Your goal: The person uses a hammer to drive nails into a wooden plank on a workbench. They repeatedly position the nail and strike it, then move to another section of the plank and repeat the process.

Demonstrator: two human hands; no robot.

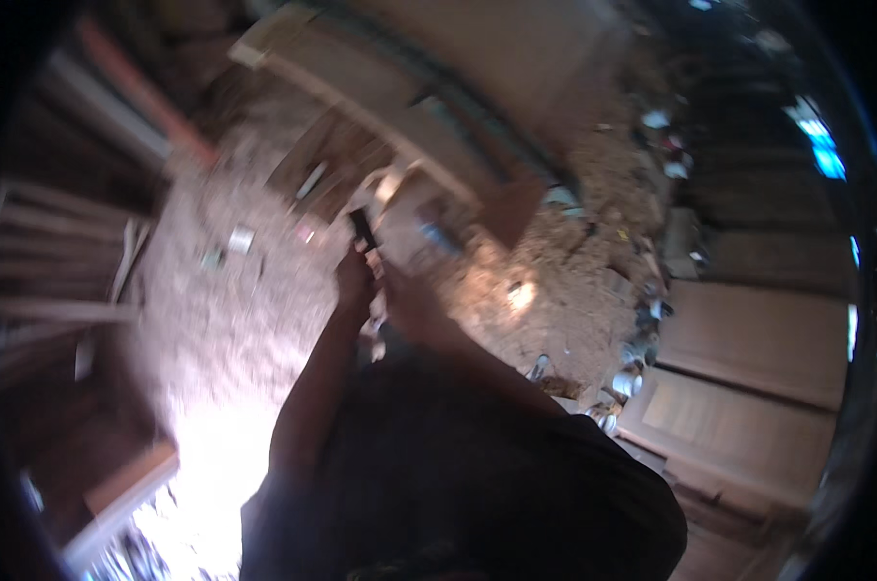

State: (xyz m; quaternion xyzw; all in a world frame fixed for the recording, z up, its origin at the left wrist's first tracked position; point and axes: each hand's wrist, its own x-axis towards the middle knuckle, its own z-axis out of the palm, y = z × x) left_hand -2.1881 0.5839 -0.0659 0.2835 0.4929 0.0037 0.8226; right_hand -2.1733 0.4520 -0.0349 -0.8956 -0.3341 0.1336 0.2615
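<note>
The picture is smeared by motion. My left hand (354,278) is in the middle, closed around the lower end of a dark, narrow, straight-edged object (362,228). Its kind is too blurred to make out. Right beside it, my right hand (393,284) comes in from the lower right, close against the left. Its fingers are blurred, and I cannot tell whether they grip the same object. Beyond the hands stands a long wooden bench or plank (361,107), with a brown board (513,211) at its near end.
Sandy, dusty ground (255,320) surrounds me, with scraps scattered on it. Wooden panels (748,339) lie at the right, beside small cans (627,382). Stacked timber (66,232) stands at the left. A reddish bar (143,87) leans at the upper left.
</note>
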